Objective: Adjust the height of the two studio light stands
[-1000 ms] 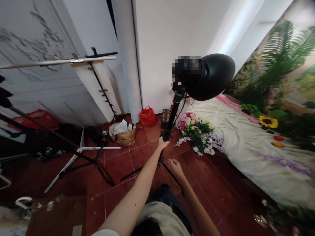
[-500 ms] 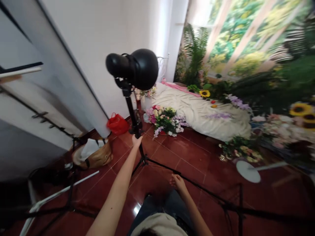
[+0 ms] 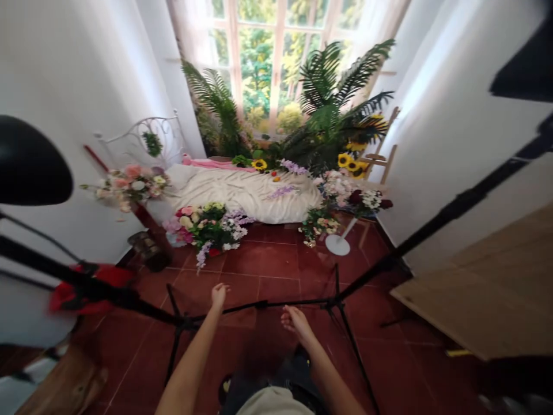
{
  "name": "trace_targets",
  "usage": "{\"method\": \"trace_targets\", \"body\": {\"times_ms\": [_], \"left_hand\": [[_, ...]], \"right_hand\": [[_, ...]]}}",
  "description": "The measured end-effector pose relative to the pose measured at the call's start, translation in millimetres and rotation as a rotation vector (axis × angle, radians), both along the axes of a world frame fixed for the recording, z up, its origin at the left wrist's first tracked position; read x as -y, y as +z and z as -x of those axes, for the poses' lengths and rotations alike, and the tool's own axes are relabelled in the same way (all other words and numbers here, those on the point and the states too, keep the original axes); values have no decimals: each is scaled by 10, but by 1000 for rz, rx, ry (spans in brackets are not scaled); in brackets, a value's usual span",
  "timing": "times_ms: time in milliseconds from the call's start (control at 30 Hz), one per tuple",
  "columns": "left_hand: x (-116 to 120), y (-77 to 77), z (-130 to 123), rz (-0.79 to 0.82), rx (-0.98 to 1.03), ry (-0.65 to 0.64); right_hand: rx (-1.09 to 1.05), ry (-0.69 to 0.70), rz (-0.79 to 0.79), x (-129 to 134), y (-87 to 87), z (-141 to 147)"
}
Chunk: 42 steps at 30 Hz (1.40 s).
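My left hand (image 3: 219, 294) is off the light stand, in front of me over the red tiled floor, its fingers curled in a loose fist. My right hand (image 3: 295, 320) hangs lower and to the right, fingers partly curled; I cannot make out anything in it. A black lamp head (image 3: 32, 161) fills the left edge, on a black stand (image 3: 177, 323) whose legs reach the floor left of my left hand. Another black stand (image 3: 389, 262) slants up at the right to a dark lamp (image 3: 525, 63).
A cream-draped bed (image 3: 242, 193) lies ahead below a bright window backdrop (image 3: 259, 63), with palm leaves, sunflowers and flower bunches (image 3: 211, 227) around it. A red bag (image 3: 95, 285) sits left, a brown board (image 3: 484, 282) right. A thin dark bar spans the floor before my hands.
My left hand has let go of the lamp stand's pole. The view has turned right, so the lamp now sits at the left edge and a second stand shows at the right.
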<state>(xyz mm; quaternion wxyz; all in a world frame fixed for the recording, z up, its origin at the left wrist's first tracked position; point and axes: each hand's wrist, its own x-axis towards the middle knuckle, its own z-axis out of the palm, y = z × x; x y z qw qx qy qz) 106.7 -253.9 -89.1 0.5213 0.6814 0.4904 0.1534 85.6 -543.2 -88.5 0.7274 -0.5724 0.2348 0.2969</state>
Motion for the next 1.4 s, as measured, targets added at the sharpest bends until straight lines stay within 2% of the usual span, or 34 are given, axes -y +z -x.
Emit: {"method": "trace_targets", "body": {"times_ms": [67,133,267,400,533,667,767,867,967,1167,1333,1400], "left_hand": [[619,18,-424,256,78,-254],[1259,87,-819,422,142,-467],[2536,327,-1444,505,221,-770],[3709,592,-1878,527,304,-1038],[4720,853,-2209,445,509,-1199],[5491,1137,-2398,323,688,-1222],[5850,1301,-2444,272,779,-1259],[6030,1349,-2472,227,830,-1230],[6089,1294,-2523,221,765,-1172],[6117,1159,-2651,203,579,-1205],[6229,1126,-2671,108,577,-1046],[6264,1126,-2662,73,565,-986]], "right_hand": [[-13,-96,-38,476,113,-153],[-47,-191,-100,979,210,-325],[-58,-420,-351,2002,353,-708],[50,-551,-738,2929,491,-1089],[99,-516,-1086,3578,678,-1441],[68,-419,-1187,3895,814,-1710],[60,-367,-1201,4002,834,-1823],[119,-342,-1203,4077,829,-1877],[204,-319,-1128,4131,852,-1908],[139,-400,-1051,4144,952,-1941],[171,-433,-1024,4155,983,-1931],[202,-415,-968,4169,984,-1936]]}}
